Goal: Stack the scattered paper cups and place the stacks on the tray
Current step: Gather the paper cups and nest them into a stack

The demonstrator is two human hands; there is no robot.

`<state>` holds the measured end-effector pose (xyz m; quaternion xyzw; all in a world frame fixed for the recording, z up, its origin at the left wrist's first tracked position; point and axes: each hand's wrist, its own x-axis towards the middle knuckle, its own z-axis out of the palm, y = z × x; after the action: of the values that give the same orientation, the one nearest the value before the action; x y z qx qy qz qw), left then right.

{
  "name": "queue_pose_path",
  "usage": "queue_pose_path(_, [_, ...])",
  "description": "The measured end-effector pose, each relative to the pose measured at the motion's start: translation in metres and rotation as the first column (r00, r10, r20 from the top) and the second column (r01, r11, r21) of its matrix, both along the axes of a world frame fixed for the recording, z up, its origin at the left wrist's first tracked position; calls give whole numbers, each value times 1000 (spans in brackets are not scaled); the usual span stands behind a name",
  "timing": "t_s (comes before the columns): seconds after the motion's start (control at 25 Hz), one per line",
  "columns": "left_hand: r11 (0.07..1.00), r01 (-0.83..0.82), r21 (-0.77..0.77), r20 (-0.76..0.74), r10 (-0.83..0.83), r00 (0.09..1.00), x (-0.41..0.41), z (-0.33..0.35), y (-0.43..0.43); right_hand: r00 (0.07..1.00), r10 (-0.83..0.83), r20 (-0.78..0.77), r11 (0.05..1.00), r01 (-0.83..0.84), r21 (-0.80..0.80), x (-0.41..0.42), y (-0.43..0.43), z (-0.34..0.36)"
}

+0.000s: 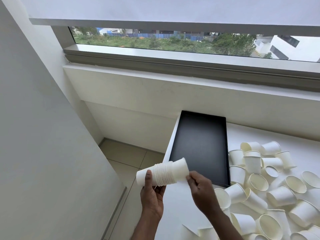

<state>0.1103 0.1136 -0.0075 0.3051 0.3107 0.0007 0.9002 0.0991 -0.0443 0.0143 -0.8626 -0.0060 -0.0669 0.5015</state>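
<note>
Office-like room with strip window [173, 40], roller blind [173, 7].

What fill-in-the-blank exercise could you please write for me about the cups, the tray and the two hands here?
1. The tray is coloured ____.
2. The loose cups lie piled on the tray's ____ side.
3. The left hand holds a ____ of nested cups, whose end cup the right hand pinches.
Missing words: black; right; stack.

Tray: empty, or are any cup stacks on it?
Empty: the tray shows a bare black floor; the one stack is held in the left hand, not set down.
</note>
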Motion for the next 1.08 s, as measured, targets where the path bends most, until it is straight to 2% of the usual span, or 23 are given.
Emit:
queue_pose_path(0.12, [996, 37, 76, 18, -38, 999, 7, 1, -6, 985, 156, -81, 950, -172, -262, 8, 14, -9])
queue_pose_path(0.2, [986, 54, 155, 52, -62, 997, 13, 4, -8, 994, 99, -54, 931, -111, -348, 12, 23, -16])
queue_pose_path(0.32, [945, 63, 321, 95, -98, 991, 27, 6, -14, 999, -33, 26, 970, 38, -240, 22, 28, -25])
queue_pose_path(0.4, [892, 66, 447, 82, -114, 990, 41, 1, -22, 998, -56, -26, 974, 49, -221, 36, 29, -30])
queue_pose_path(0.56, [647, 176, 742, 5, -267, 964, 68, -29, -34, 964, -108, -242, 974, 54, -220, 70, 22, -55])
queue_pose_path(0.76, [311, 241, 919, -91, -427, 899, 98, -68, -45, 943, -181, -278, 926, 68, -370, 102, 9, -90])
queue_pose_path(0.96, [152, 285, 946, -178, -493, 852, 111, -92, -55, 886, -206, -415, 882, -16, -472, 115, 5, -107])
queue_pose_path(1.08, [160, 295, 942, -183, -491, 852, 111, -95, -58, 891, -207, -404, 887, -3, -461, 113, 5, -101])
